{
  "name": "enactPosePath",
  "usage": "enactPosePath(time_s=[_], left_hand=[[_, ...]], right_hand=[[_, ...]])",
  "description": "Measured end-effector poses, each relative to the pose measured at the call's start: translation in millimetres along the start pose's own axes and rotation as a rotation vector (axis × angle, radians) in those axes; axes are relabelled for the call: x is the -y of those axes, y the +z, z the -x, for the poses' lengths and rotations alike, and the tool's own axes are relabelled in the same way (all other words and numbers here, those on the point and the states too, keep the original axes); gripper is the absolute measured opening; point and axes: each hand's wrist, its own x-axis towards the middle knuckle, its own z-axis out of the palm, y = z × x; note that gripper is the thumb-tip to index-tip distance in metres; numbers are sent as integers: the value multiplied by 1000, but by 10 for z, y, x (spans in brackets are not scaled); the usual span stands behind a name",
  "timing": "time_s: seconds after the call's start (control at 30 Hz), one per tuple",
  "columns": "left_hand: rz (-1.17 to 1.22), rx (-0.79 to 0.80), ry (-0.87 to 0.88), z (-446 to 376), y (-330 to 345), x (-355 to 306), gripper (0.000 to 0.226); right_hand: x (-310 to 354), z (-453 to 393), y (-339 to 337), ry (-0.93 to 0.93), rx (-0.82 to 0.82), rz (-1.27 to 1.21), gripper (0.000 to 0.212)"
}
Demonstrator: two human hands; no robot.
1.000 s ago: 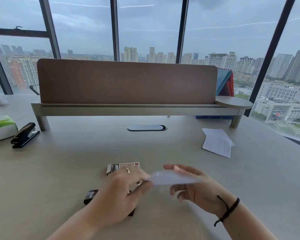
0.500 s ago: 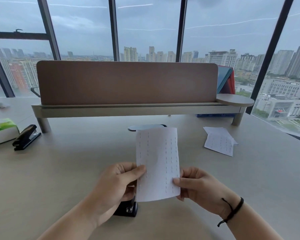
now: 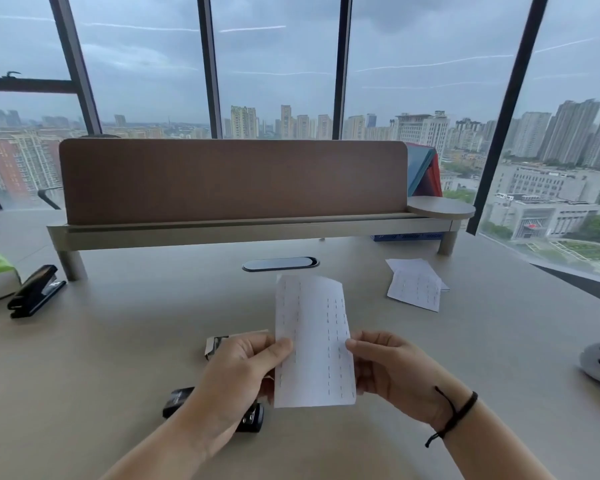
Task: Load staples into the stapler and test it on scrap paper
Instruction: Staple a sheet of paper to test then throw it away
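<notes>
White scrap paper (image 3: 314, 341) with dashed staple rows; black stapler (image 3: 177, 400); beige desk (image 3: 118, 341).

Tall dark-framed windows (image 3: 278, 64) onto grey-skied city towers, brown desk divider (image 3: 232, 180), pale desk (image 3: 118, 341)

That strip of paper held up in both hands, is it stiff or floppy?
Probably fairly floppy: the paper strip is thin and its top edge curls. The rows of staples may stiffen it slightly. It looks light, pinched only by the left hand and right hand.

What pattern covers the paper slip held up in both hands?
The white paper slip carries vertical columns of short dash-like marks, probably staples; clearest in the head view.
</notes>
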Motion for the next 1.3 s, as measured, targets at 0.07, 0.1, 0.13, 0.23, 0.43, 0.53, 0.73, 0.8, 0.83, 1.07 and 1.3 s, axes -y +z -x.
enactPosePath(time_s=[0.07,0.1,0.13,0.23,0.43,0.53,0.73,0.8,0.83,1.07,1.3], left_hand=[[-8,-24,-14,25,111,-3,28],[-9,-29,-30,36,188,-2,28],[-5,-30,-47,41,240,4,28],[-4,47,-99,107,536,10,26],[0,258,-153,284,1380,156,26],[-54,363,-168,377,1876,314,26],[-314,586,-27,860,2993,937,14],[-372,675,-29,1003,3338,1178,12],[-390,710,-81,1036,3500,1332,11],[-567,792,-430,1002,4308,2631,9],[-602,768,-523,877,4616,3200,14]], right_hand=[[-20,205,20,-16,-82,32,29],[-44,340,23,-39,-120,54,23],[-67,457,34,-66,-150,73,15],[-153,933,-33,-144,-284,87,12],[-331,1892,-344,-204,-504,-33,11],[-547,2360,-594,-201,-632,-118,11],[-1401,3346,-1192,-96,-890,-421,12],[-1825,3652,-1368,-66,-981,-549,10],[-2047,3798,-1448,-55,-1031,-614,7],[-3531,4457,-1801,241,-1363,-871,15],[-4067,4327,-2146,302,-1521,-1064,9]])
